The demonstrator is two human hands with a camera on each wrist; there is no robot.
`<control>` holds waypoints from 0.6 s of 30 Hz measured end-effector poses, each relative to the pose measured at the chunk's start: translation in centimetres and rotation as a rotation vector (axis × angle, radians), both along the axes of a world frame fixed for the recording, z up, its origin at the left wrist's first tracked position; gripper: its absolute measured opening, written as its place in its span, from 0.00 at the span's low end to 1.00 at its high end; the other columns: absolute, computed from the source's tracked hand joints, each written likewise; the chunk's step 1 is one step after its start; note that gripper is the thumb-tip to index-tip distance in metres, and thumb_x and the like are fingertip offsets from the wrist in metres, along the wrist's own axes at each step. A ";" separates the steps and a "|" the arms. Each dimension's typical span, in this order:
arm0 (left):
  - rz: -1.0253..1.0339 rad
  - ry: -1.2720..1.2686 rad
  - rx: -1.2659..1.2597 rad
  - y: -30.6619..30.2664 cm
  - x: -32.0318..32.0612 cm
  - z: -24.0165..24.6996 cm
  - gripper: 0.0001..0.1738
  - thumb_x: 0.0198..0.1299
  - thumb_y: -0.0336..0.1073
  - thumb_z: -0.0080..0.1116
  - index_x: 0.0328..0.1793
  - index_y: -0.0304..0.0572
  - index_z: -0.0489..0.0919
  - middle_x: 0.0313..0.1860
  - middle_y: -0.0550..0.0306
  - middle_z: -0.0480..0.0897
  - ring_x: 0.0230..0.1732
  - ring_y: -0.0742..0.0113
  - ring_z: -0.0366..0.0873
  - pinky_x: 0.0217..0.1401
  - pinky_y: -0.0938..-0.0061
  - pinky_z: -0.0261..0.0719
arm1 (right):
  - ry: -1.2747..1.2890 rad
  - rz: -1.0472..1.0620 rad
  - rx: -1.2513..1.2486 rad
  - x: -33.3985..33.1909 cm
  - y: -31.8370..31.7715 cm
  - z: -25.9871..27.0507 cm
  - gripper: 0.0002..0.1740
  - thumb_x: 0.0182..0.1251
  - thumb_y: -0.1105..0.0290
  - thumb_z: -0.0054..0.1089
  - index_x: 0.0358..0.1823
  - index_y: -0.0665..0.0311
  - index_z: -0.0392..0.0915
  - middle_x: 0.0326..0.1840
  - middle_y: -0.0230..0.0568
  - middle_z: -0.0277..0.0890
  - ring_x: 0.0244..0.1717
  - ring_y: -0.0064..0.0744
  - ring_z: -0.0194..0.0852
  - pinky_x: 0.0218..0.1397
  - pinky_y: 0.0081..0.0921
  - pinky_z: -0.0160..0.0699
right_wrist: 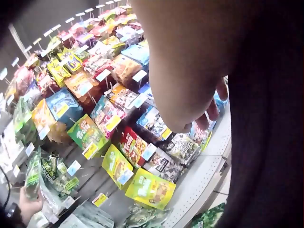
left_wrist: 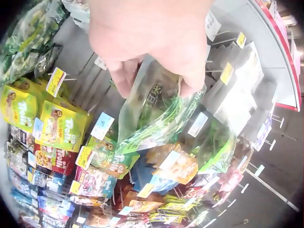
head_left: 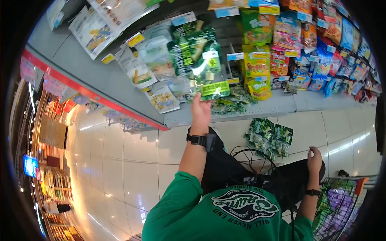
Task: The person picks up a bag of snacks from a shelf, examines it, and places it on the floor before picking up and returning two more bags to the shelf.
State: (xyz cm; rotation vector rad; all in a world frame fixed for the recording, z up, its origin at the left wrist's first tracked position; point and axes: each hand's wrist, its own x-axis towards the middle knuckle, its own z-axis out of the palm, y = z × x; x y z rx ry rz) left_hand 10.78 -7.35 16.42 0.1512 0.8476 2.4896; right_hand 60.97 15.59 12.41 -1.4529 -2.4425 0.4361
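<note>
My left hand (head_left: 201, 110) pinches the lower edge of a green snack bag (head_left: 215, 89) in front of the lower shelf display. Seen from the left wrist, the thumb and fingers grip the clear, crinkled end of this bag (left_wrist: 154, 111). Similar dark green bags (head_left: 183, 52) hang right beside it. My right hand (head_left: 315, 160) is by my right knee with nothing in it, its fingers loosely bent. In the right wrist view, the right hand (right_wrist: 190, 107) is partly hidden by its own wrist.
Green bags (head_left: 263, 134) lie on the tiled floor (head_left: 181, 148) before my legs, and more lie on the grey shelf base (head_left: 277, 105). Yellow candy bags (head_left: 257, 62) hang to the right. A wire shopping basket (head_left: 337, 201) with purple and green packs stands at my right.
</note>
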 end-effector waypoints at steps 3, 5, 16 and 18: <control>-0.012 0.015 0.031 1.7 -0.6 2.0 0.14 0.60 0.42 0.57 0.48 0.46 0.72 0.46 0.56 0.80 0.47 0.62 0.75 0.52 0.64 0.73 | -0.012 0.165 0.094 -1.3 -1.5 0.1 0.11 0.56 0.71 0.58 0.41 0.62 0.77 0.40 0.45 0.78 0.45 0.48 0.76 0.48 0.39 0.74; 0.016 0.072 0.049 2.4 -1.1 2.7 0.14 0.60 0.42 0.57 0.48 0.47 0.73 0.47 0.57 0.80 0.46 0.63 0.75 0.53 0.64 0.72 | -0.128 0.189 0.076 -1.6 -1.7 0.6 0.10 0.56 0.69 0.59 0.39 0.61 0.77 0.38 0.44 0.78 0.44 0.47 0.76 0.48 0.39 0.73; 0.029 0.063 0.060 4.5 -2.5 3.4 0.14 0.60 0.41 0.60 0.47 0.44 0.74 0.46 0.58 0.80 0.47 0.64 0.76 0.57 0.60 0.73 | -0.057 0.112 0.057 -0.3 -1.8 0.5 0.07 0.55 0.71 0.58 0.35 0.63 0.77 0.35 0.43 0.79 0.41 0.45 0.76 0.44 0.39 0.75; 0.017 0.072 0.063 4.7 -2.7 3.3 0.15 0.60 0.42 0.60 0.48 0.44 0.73 0.47 0.57 0.79 0.48 0.64 0.75 0.57 0.60 0.73 | -0.046 0.116 0.055 -0.2 -1.9 0.3 0.07 0.55 0.71 0.58 0.35 0.63 0.77 0.35 0.42 0.79 0.41 0.45 0.76 0.44 0.39 0.75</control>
